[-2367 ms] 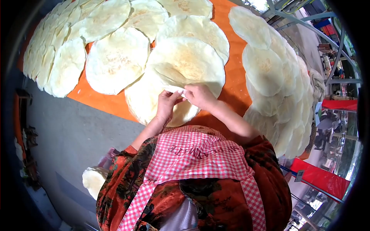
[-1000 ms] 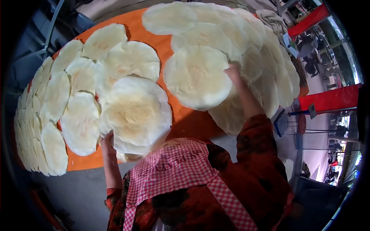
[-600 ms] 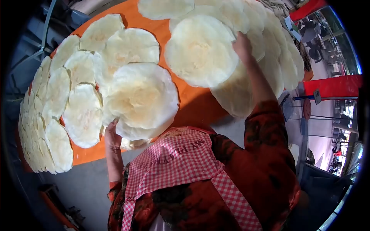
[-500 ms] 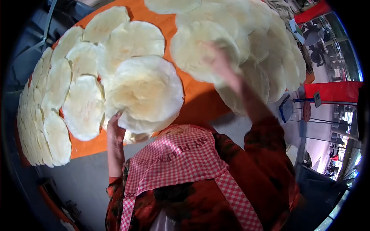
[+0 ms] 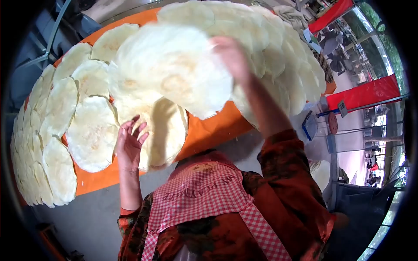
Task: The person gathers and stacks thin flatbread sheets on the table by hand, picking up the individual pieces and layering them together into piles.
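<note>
A large, thin, pale round flatbread (image 5: 178, 65) hangs over the orange table, blurred by motion at its far left. My right hand (image 5: 230, 56) grips its right edge, with the fingertips partly hidden by blur. Below it another flatbread (image 5: 163, 130) lies flat and carries a dark shadow. My left hand (image 5: 130, 141) is beside that lower sheet's left edge, fingers spread and curved upward, holding nothing.
Overlapping flatbreads cover the left (image 5: 58, 104) and right (image 5: 287, 65) sides of the orange table (image 5: 93, 180). Grey cloth (image 5: 291, 17) lies at the far right corner. A blue-framed stool (image 5: 310, 126) stands on the floor to the right.
My right hand has taken hold of a flatbread and swung it leftward over the other sheets. My left hand has let go of the lower flatbread's edge and opened.
</note>
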Demonstrator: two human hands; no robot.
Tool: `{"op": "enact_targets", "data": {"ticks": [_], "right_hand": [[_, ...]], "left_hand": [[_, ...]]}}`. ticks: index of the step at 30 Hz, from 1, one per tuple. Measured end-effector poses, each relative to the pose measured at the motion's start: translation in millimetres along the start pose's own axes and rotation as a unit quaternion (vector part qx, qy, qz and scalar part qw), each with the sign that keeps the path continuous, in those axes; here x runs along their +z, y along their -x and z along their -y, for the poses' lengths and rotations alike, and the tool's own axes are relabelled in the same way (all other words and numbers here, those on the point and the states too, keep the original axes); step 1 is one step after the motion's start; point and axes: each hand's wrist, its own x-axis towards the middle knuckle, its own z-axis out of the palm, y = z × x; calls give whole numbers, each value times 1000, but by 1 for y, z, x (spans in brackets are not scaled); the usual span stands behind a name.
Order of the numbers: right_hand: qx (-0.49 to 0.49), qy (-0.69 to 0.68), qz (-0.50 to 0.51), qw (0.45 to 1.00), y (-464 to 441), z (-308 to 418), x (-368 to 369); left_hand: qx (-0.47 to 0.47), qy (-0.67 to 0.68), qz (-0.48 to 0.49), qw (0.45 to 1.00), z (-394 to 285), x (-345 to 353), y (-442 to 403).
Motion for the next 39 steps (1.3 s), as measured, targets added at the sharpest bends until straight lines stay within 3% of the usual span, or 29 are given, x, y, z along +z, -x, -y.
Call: {"op": "enact_targets", "data": {"ticks": [1,2,3,4,6,8,10,11,14,17,19,21,22,23,24,25,26,28,29,30,31,32,33,36,39], "right_hand": [[12,-45,-19,999,-14,-8,-34],[-9,9,-39,999,-13,-4,-65],[9,-109,-34,993,-14,-16,-91],[53,-159,-168,971,-15,-25,-99],[109,-163,-177,964,-15,-100,-146],[84,-218,-291,928,6,-140,-139],[145,-247,-228,931,22,-254,-146],[211,-313,-220,900,41,-263,-128],[354,-246,-267,862,69,-266,-88],[356,-175,-261,880,60,-270,-87],[275,-186,-211,919,49,-302,-106],[269,-222,-236,907,46,-294,-124],[303,-177,-267,897,45,-308,-134],[342,-44,-224,912,46,-337,-153],[370,-10,-230,900,54,-315,-151],[265,196,-252,910,65,-310,-143],[141,390,-262,872,75,-302,-134],[-109,467,-308,822,89,-237,-97],[-18,334,-230,914,105,-213,-66],[78,189,-145,968,122,-192,-29],[61,-28,-87,994,137,-195,16],[127,-101,-18,987,154,-202,60],[240,-40,35,969,163,-180,94],[223,-22,-2,975,161,-188,169],[324,-92,2,942,148,-181,191]], "left_hand": [[-11,1,-22,1000,5,-7,8],[-22,1,-44,999,10,-15,17],[-26,3,-70,997,18,-27,27],[-28,5,-97,995,26,-38,35],[-31,14,-143,989,38,-50,55],[-38,17,-183,982,50,-59,73],[-48,13,-212,976,55,-55,88],[-60,8,-228,972,56,-51,95],[-86,-36,-244,965,56,-40,109],[-89,-34,-277,956,61,-37,119],[-102,-27,-286,952,64,-37,126],[-117,-21,-299,947,69,-40,130],[-126,-24,-302,945,74,-42,131],[-134,-26,-306,942,78,-44,131],[-138,-28,-311,940,82,-47,130],[-130,2,-271,954,85,-49,130],[-137,-8,-273,952,85,-45,124],[-161,-34,-287,944,81,-34,109],[-161,-33,-272,948,84,-36,103],[-163,-34,-255,953,86,-39,99],[-163,-37,-232,958,84,-42,92],[-171,-25,-208,963,82,-43,85],[-174,-26,-192,965,79,-43,77],[-164,-55,-143,975,53,-49,68],[-139,-92,-121,979,23,-80,78]]}}
